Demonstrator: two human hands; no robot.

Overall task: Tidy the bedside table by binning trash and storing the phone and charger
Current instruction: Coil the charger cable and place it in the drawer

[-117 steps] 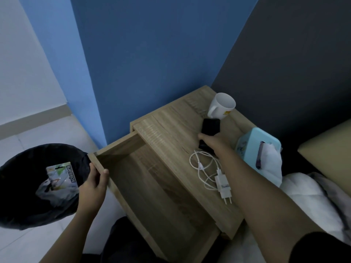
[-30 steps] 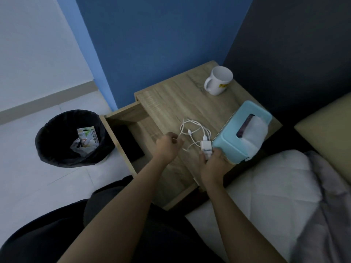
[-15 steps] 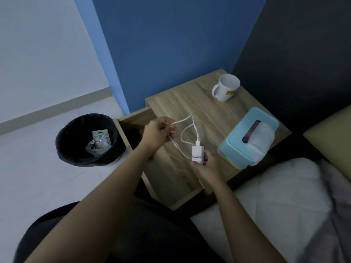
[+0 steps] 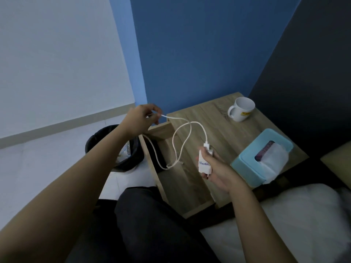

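Now your right hand [image 4: 218, 169] grips the charger [image 4: 204, 162] above the open drawer [image 4: 182, 188] while your left hand [image 4: 141, 118] pinches its cable [image 4: 180, 141] taut, likely to coil it for storing

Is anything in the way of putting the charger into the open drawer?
Nothing visible blocks it. The right hand holds the charger, the left hand holds its cable up, and the open drawer lies right below.
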